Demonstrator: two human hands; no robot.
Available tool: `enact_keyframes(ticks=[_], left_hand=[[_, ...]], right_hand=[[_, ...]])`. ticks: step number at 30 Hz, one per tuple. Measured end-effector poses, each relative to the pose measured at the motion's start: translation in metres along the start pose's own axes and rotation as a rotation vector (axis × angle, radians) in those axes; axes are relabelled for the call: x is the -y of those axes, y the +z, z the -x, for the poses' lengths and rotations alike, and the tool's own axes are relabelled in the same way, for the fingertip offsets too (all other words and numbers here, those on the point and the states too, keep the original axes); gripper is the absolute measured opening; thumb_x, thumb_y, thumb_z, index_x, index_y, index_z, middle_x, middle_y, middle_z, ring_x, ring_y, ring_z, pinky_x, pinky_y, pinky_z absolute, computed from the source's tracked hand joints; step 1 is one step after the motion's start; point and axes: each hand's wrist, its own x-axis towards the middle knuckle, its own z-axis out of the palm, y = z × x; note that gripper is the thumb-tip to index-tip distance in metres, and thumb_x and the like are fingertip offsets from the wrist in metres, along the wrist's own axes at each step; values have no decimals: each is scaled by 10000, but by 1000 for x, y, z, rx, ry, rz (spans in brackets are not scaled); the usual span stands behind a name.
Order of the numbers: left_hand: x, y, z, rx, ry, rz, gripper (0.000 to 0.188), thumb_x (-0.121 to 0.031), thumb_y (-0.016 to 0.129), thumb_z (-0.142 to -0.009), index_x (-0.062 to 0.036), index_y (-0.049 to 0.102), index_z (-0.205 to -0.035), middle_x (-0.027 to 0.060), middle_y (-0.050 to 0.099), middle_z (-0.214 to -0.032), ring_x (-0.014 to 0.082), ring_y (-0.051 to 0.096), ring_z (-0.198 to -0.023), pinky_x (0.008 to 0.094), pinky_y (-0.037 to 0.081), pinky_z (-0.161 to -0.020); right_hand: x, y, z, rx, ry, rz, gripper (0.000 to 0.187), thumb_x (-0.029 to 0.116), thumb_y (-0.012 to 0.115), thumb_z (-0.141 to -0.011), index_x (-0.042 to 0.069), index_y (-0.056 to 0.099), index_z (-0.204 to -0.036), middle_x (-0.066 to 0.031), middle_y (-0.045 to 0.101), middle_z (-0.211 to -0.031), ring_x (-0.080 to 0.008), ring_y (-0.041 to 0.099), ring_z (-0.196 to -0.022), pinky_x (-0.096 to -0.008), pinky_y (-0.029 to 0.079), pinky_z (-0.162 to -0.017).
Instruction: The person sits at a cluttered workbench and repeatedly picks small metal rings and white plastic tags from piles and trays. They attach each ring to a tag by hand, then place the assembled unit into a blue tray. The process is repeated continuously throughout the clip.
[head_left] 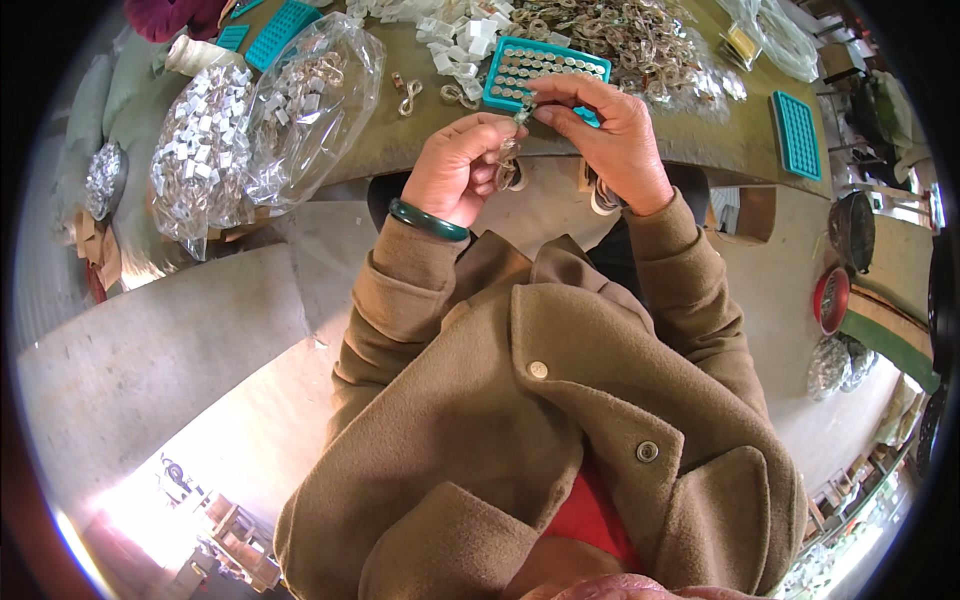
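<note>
Just over the near edge of the table, my left hand (pixel 458 165) pinches a small coiled cable (pixel 509 158), its loop hanging below the fingertips. My right hand (pixel 612 132) is closed at thumb and forefinger on a small shiny piece (pixel 523 112) at the cable's upper end. What exactly that piece is remains too small to make out. Right behind my fingers lies a teal tray (pixel 487 92) with rows of round silvery pieces; my right hand covers part of it. A dark green bangle (pixel 428 221) circles my left wrist.
White small boxes (pixel 470 38) and a heap of coiled cables (pixel 625 40) cover the table's far side. Clear bags of parts (pixel 203 150) stand at left, near a thread spool (pixel 203 57). Another teal tray (pixel 797 135) lies at right. Someone's purple sleeve (pixel 170 15) shows far left.
</note>
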Motion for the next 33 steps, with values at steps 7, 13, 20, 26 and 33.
enact_keyframes(ticks=[7, 13, 20, 26, 33], left_hand=[[33, 19, -9, -236, 371, -232, 35, -42, 646, -867, -16, 660, -884, -18, 604, -702, 23, 499, -578, 173, 373, -488], [48, 23, -19, -330, 715, -506, 34, -8, 654, -851, -14, 641, -882, -39, 575, -671, 10, 475, -596, 186, 400, -518], [22, 13, -19, -216, 663, -860, 62, -51, 674, -863, -34, 687, -920, -4, 654, -827, 41, 552, -645, 205, 448, -534], [-17, -26, -39, -304, 356, -810, 171, -163, 660, -915, -30, 701, -1015, 5, 663, -826, 48, 580, -657, 210, 484, -536], [-27, -74, -110, -677, 749, -1525, 317, -215, 764, -761, -30, 678, -1005, 138, 667, -835, 287, 647, -794, 378, 519, -714]], right_hand=[[-9, 20, 18, -118, 526, -504, 122, 117, 674, -909, 13, 678, -972, 7, 635, -793, -50, 538, -649, -211, 447, -575], [-16, 21, 17, -124, 545, -779, 78, 100, 665, -907, 48, 647, -961, 16, 621, -793, -53, 546, -642, -205, 444, -552], [-9, 4, 9, -128, 704, -994, 90, 105, 635, -933, 79, 582, -1002, -22, 644, -890, -99, 653, -743, -223, 540, -584], [-8, 9, 8, -159, 691, -854, 98, 120, 641, -932, 62, 588, -990, -26, 645, -868, -111, 667, -746, -229, 549, -577], [-3, 23, 10, -8, 555, -592, 81, 113, 642, -927, 46, 598, -918, 11, 604, -776, -33, 535, -665, -199, 444, -579]])
